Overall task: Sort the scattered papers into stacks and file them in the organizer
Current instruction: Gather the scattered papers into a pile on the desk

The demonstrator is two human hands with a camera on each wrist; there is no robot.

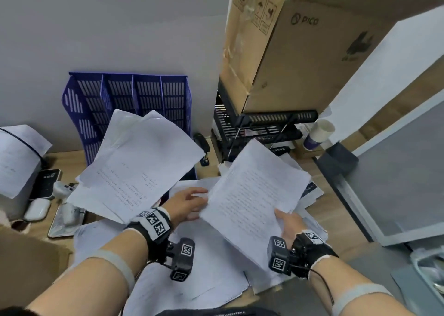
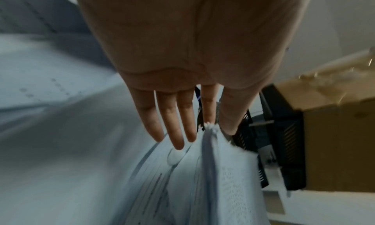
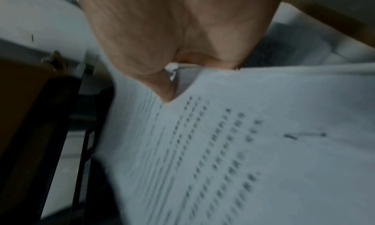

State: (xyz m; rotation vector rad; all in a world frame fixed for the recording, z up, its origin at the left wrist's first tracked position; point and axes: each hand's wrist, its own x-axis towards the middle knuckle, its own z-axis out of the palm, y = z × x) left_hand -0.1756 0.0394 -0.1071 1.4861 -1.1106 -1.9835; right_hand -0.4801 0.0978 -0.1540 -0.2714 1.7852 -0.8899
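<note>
I hold a stack of printed papers (image 1: 254, 195) tilted above the desk, right of centre. My left hand (image 1: 192, 204) pinches its left edge, thumb above and fingers below. In the left wrist view, the left hand's fingers (image 2: 178, 129) lie straight along the sheets (image 2: 213, 172). My right hand (image 1: 287, 222) grips the near right corner, thumb on top. The right wrist view shows that thumb (image 3: 162, 87) pressing the printed page (image 3: 223, 140). A second bundle of papers (image 1: 139, 162) leans against the blue slotted organizer (image 1: 129, 94) by the wall. Loose sheets (image 1: 204, 275) cover the desk below.
A black wire tray rack (image 1: 259, 130) stands behind the stack, with a large cardboard box (image 1: 300, 51) on top. A paper cup (image 1: 318, 133) sits to its right. A phone (image 1: 46, 183), an earbud case (image 1: 37, 209) and a grey machine with paper (image 1: 16, 162) lie at the left.
</note>
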